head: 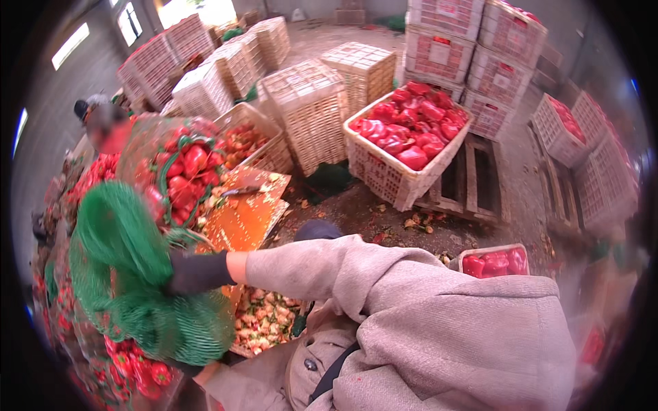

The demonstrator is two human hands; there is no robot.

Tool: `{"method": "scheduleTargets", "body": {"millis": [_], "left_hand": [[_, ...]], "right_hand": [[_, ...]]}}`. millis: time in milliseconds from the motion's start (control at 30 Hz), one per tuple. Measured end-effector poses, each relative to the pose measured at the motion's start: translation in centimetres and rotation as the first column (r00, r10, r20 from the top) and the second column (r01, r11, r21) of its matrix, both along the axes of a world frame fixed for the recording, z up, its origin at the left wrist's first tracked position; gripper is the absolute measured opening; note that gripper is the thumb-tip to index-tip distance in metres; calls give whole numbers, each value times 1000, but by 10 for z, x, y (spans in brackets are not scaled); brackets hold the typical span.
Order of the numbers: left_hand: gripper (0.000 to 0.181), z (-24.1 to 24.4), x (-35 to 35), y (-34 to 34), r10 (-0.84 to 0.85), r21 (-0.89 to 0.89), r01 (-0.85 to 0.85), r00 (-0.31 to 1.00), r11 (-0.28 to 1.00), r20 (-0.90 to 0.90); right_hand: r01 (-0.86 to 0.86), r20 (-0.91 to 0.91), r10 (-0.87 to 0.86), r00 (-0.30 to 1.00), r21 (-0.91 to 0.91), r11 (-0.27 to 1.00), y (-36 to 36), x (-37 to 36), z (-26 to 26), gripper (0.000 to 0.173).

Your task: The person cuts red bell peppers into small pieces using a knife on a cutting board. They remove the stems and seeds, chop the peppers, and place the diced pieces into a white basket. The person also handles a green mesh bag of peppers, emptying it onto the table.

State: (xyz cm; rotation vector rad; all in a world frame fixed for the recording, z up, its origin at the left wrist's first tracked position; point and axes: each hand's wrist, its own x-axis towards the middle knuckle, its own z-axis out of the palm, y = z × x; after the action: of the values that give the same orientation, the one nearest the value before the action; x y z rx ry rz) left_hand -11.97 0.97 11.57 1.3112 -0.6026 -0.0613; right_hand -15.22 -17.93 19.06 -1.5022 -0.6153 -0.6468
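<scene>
My right hand (pixel 200 272), in a dark glove, reaches across to the left and grips a bunched green mesh bag (pixel 121 231). The bag is blurred and hangs in loose folds. At its lower edge is my left hand (pixel 193 367), also dark-gloved and mostly hidden by the mesh; its grip does not show. Red bell peppers (pixel 139 367) lie just below the bag. Beyond my right hand an orange board (pixel 239 218) carries scattered seeds and a knife (pixel 241 191). Pepper cores (pixel 264 318) fill a container between the board and my body.
An open-mouthed mesh sack (pixel 162 180) of red peppers stands beyond the green bag, with a co-worker (pixel 108 126) behind it. A heaped pepper crate (pixel 380 169) rests partly on a wooden pallet (pixel 470 180). Stacked crates (pixel 439 51) rise behind. Scraps litter the floor (pixel 360 216).
</scene>
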Motion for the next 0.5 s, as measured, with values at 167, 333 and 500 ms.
{"method": "scheduleTargets", "body": {"millis": [167,333,500], "left_hand": [[73,-10,7,-5,29,-72,-44,979,996,-203],[56,6,4,11,-212,47,207,956,977,203],[53,32,-5,28,-104,-43,108,991,993,80]], "right_hand": [[238,111,-219,969,-644,727,16,33,-96,42],[357,400,-125,908,-581,731,9,30,-104,44],[-166,-257,96,962,-264,950,-62,-46,3,67]]}}
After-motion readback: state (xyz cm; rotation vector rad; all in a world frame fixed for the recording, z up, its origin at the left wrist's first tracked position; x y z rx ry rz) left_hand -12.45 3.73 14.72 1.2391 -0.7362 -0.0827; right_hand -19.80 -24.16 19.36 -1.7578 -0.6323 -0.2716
